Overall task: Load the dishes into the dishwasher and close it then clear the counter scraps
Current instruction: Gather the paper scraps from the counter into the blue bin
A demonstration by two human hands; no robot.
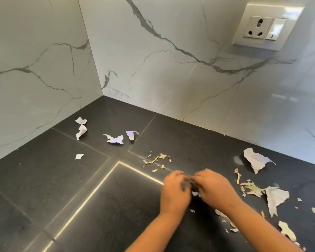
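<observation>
Low in the frame's centre, the left hand [173, 188] and right hand [210, 188] meet, blurred, fingers apparently pinching small scraps [195, 193] on the dark counter [44, 188]; weightless, flimsy, they likely need gathering into 1 heap, not single pinches.

I am standing in a home kitchen, at an inside corner of the worktop. The dark stone tabletop [91, 179] in front of me is laid in large slabs with thin joints, and it meets a glossy white marble-look backsplash [153, 70] with grey veins on two sides. A white wall socket [257, 28] with its switch [275, 29] is set into the backsplash at upper right. Torn paper scraps [115, 139] and dried vegetable peelings [155, 160] lie scattered over the tabletop, the sort of litter cooking leaves behind.
</observation>
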